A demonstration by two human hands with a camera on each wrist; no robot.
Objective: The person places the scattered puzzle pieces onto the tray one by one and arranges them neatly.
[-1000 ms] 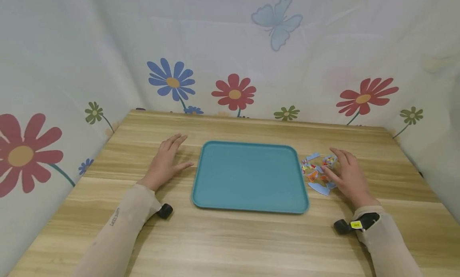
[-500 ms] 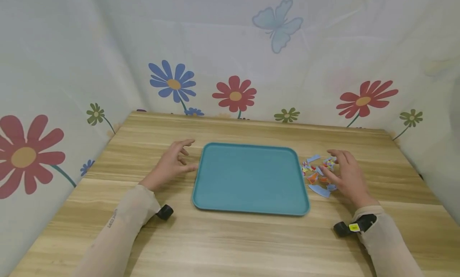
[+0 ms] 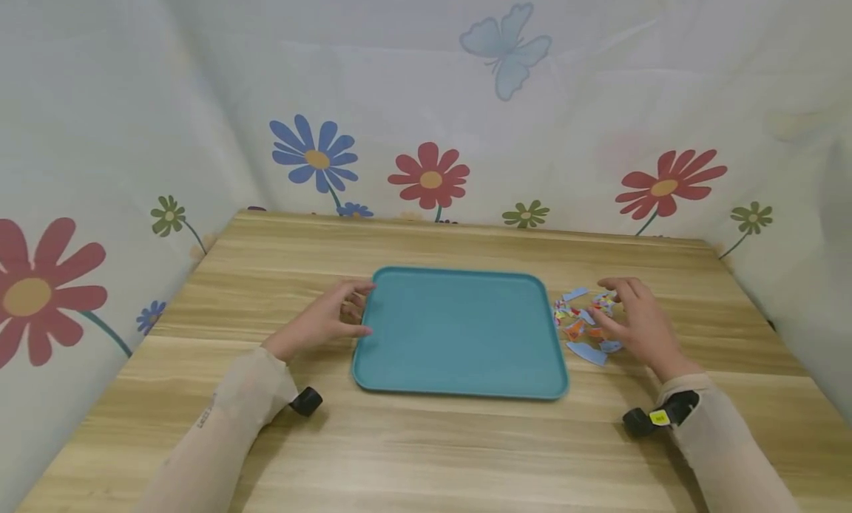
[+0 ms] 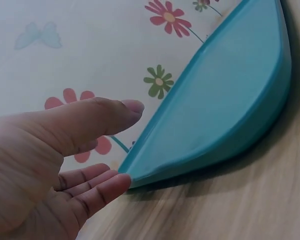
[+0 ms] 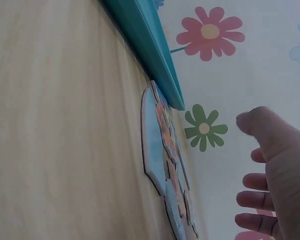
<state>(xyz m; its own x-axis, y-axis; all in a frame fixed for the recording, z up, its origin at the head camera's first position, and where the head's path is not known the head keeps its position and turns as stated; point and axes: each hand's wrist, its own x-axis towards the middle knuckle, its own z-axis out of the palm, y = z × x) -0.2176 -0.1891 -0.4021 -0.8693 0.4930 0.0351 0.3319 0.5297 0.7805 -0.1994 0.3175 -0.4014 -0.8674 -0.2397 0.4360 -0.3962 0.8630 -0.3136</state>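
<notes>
A teal rectangular tray (image 3: 459,335) lies flat on the table. My left hand (image 3: 322,322) is at its left side, thumb and fingers spread apart. In the left wrist view the fingertips (image 4: 121,183) are at the tray's rim, touching or nearly so, and the thumb stands off it. To the right of the tray lie several flat, colourful pieces like puzzle pieces, among them a curved light-blue piece (image 3: 587,352) and an orange piece (image 3: 574,330). Above them hovers my right hand (image 3: 644,332), holding nothing; the right wrist view shows its fingers apart from the pieces.
The wood-grain table (image 3: 439,454) reaches back to a white curtain (image 3: 413,69) printed with flowers and a butterfly. In the right wrist view the pieces lie close to the tray's edge (image 5: 165,75), some overlapping in sight.
My left hand has moved right, from beside the tray to its left rim, with its fingers drawn in somewhat. The right hand stays over the pieces almost unmoved.
</notes>
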